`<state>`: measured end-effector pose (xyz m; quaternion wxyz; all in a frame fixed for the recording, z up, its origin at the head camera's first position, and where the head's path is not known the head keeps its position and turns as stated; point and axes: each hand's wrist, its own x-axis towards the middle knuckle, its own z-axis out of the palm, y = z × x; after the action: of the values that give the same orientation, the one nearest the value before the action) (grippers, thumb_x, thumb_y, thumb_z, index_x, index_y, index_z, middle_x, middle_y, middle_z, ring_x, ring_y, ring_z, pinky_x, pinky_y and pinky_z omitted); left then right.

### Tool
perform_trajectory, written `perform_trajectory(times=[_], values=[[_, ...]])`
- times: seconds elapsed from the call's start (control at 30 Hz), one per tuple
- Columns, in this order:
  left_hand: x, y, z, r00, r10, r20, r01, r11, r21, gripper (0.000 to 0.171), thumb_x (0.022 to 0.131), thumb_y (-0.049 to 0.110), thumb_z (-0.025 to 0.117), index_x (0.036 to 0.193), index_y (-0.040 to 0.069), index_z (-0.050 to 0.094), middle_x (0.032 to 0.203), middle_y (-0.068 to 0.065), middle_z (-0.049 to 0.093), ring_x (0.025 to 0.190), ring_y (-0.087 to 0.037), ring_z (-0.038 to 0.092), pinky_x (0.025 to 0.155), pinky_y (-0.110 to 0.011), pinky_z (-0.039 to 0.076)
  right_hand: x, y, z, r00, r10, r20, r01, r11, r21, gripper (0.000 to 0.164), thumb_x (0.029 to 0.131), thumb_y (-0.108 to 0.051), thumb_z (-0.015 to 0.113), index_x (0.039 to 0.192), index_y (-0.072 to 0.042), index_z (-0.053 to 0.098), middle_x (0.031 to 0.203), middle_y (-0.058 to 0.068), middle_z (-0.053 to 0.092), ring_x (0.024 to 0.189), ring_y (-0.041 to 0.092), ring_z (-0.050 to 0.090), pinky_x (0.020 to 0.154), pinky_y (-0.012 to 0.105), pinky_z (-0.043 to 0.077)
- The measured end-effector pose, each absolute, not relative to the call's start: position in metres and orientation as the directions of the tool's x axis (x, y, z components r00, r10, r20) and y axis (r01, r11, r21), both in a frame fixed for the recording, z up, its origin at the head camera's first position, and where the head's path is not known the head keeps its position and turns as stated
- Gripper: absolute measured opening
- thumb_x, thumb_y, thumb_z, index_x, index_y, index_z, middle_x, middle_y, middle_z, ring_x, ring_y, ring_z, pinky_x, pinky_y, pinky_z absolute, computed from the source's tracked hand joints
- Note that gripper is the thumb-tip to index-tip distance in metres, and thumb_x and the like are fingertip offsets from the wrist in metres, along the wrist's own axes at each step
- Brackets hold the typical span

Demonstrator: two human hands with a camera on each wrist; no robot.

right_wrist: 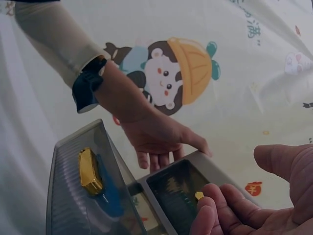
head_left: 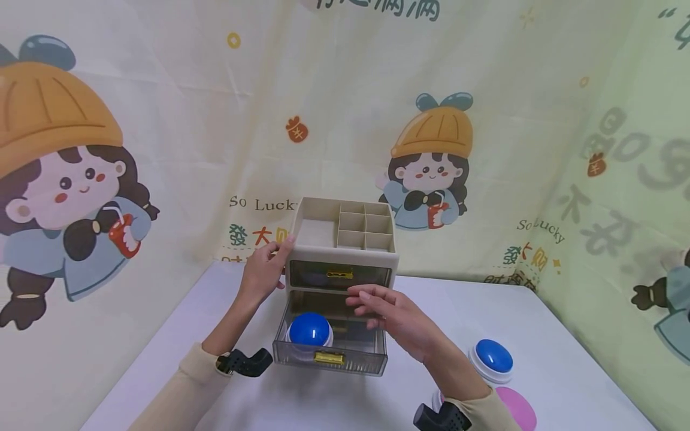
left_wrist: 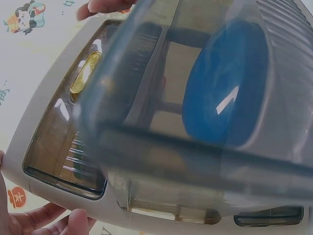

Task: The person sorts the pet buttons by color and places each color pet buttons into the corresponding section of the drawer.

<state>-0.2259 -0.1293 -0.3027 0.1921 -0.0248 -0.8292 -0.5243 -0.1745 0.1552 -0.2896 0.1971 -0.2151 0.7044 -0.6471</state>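
A beige desktop drawer organizer (head_left: 345,256) stands upright on the table. Its open top is divided into compartments. The upper smoky drawer (head_left: 307,275), with a gold handle (head_left: 339,273), is pushed in. Below it the lower drawer (head_left: 361,363) is pulled out, and a blue domed button (head_left: 309,329) with a white base lies in its left part. My left hand (head_left: 262,272) rests against the organizer's left side, thumb at the top front corner. In front of the upper drawer's lower edge hovers my right hand (head_left: 396,314), fingers loosely bent, holding nothing.
To the right on the white table (head_left: 426,299) lies another blue domed button (head_left: 494,356). Nearer, a pink round one (head_left: 516,408) is partly hidden by my right forearm. A printed cloth (head_left: 334,72) hangs behind the table.
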Motion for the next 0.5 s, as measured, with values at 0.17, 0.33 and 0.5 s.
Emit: perform_trajectory(times=[0.17,0.33,0.5], values=[[-0.225,-0.129,-0.302,-0.929,-0.157,0.335,0.235,0.448,0.863,0.067,0.101,0.062,0.048,0.128,0.004,0.065,0.113,-0.022,0.071,0.084,-0.030,0.069,0.055,-0.030,0.058,-0.171,0.165,-0.289,-0.843,-0.538,-0.001,-0.058,0.092,-0.994,0.053,0.107,-0.035,0.054,0.144,0.003,0.050,0.140,0.018,0.058,0.117,0.025,0.055,0.094,0.031,0.049],[-0.225,-0.129,-0.301,-0.931,-0.152,0.332,0.235,0.447,0.863,0.066,0.102,0.061,0.048,0.129,0.004,0.065,0.113,-0.023,0.071,0.085,-0.030,0.069,0.055,-0.030,0.058,-0.170,0.170,-0.290,-0.867,-0.498,0.005,-0.098,0.160,-0.982,0.051,0.106,-0.035,0.056,0.142,0.000,0.053,0.138,0.014,0.061,0.121,0.029,0.054,0.095,0.032,0.050],[-0.224,-0.128,-0.300,-0.929,-0.154,0.337,0.238,0.449,0.861,0.064,0.102,0.060,0.049,0.126,0.004,0.066,0.110,-0.022,0.071,0.084,-0.029,0.069,0.055,-0.031,0.058,-0.166,0.171,-0.291,-0.904,-0.423,0.064,-0.215,0.321,-0.922,0.045,0.103,-0.036,0.062,0.138,-0.008,0.059,0.133,0.012,0.064,0.119,0.026,0.058,0.094,0.036,0.050]])
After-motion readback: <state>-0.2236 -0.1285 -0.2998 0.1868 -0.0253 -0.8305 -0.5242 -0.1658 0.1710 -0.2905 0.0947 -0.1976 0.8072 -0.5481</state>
